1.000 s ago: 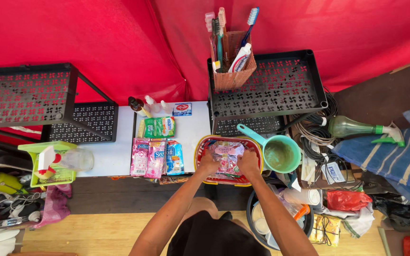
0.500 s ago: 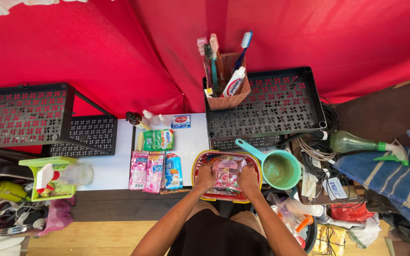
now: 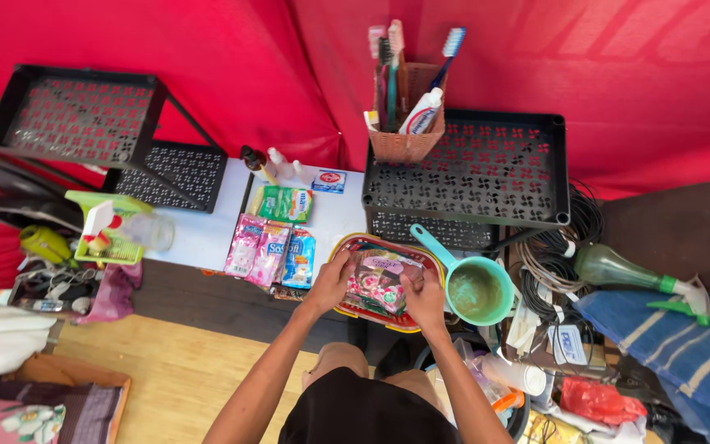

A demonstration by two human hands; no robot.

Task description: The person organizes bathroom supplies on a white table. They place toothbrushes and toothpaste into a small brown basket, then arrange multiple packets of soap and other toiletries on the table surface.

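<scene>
In the head view, both hands sit over a red basket point(image 3: 353, 249) with a yellow rim at the near edge of the white worktop point(image 3: 207, 234). The left hand point(image 3: 332, 282) grips the left edge of a clear packet point(image 3: 380, 278) printed in pink, and the right hand point(image 3: 426, 298) grips its right edge, so the packet is clamped between them just above the basket's opening; the two hands stay apart, one at each side.

Just right of the basket stands a teal dipper point(image 3: 477, 288) with a murky inside, its handle pointing far-left over the basket's far rim. Left of the basket lie three sachets side by side, two pink sachets point(image 3: 255, 251) and a blue sachet point(image 3: 299, 258), with a green packet point(image 3: 285, 203) beyond them and small bottles point(image 3: 271, 163) along the far edge.

A black perforated tray point(image 3: 486, 168) sits raised at the far right of the worktop, with a woven holder point(image 3: 405, 131) of toothbrushes and a tube at its far-left corner. Another black rack point(image 3: 76, 115) stands at the far left. A lime green basket point(image 3: 108, 234) with a spray bottle is at the left end of the worktop. On the right, coiled cables point(image 3: 554, 271) lie beside a green spray bottle point(image 3: 618, 270) and a blue striped cloth point(image 3: 667, 321). Red fabric point(image 3: 207, 57) fills the background.
</scene>
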